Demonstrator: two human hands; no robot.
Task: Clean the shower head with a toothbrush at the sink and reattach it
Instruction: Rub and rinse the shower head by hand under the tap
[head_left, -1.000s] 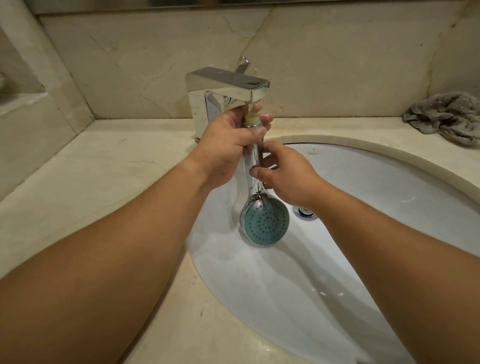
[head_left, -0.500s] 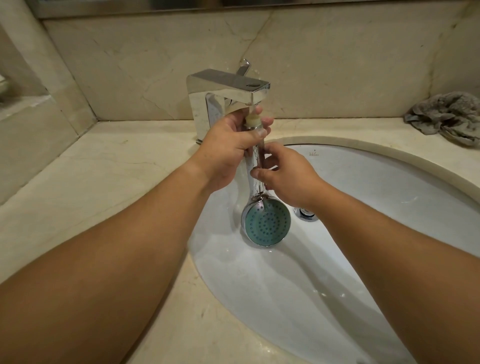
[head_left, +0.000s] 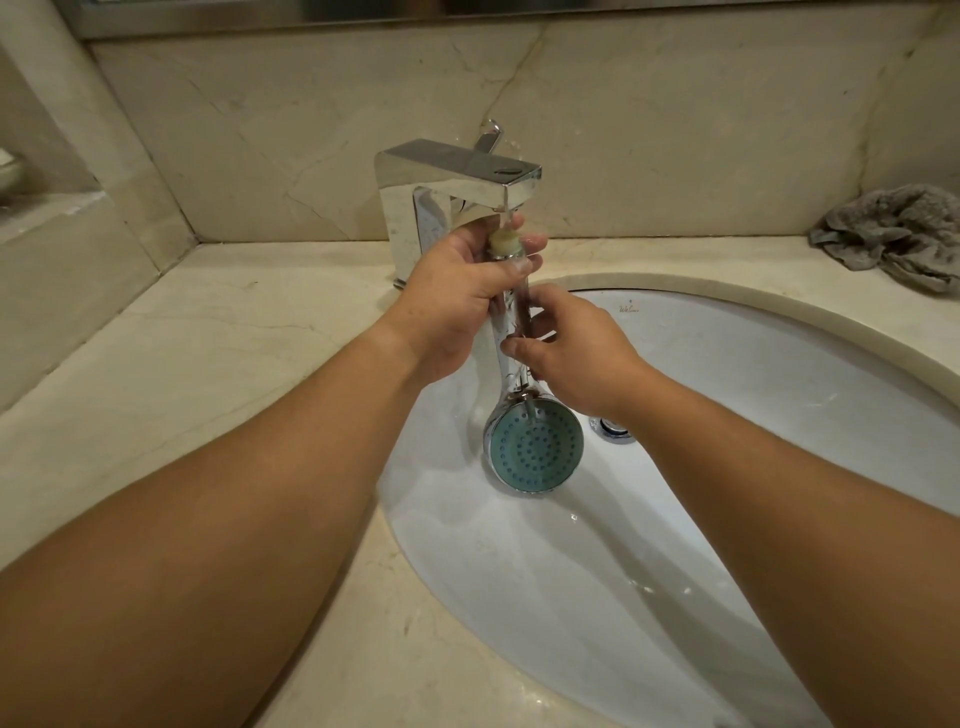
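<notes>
Shower head (head_left: 535, 447) under faucet (head_left: 457, 192), above sink (head_left: 779, 415)

upper handle of shower head (head_left: 535, 452) hidden under left hand (head_left: 457, 306) fingers; mid handle partly covered by right hand (head_left: 576, 353). sink (head_left: 779, 395) cut by right and bottom edges. cloth (head_left: 893, 234) cut at right edge. logo on sink rim too small to read.

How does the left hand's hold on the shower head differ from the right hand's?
The left hand wraps the top of the shower head's handle, by the threaded end under the faucet; the right hand pinches it lower, near the spray face. The left grips with the whole fist, the right mainly with thumb and fingertips. Both hold the same handle over the sink.
</notes>
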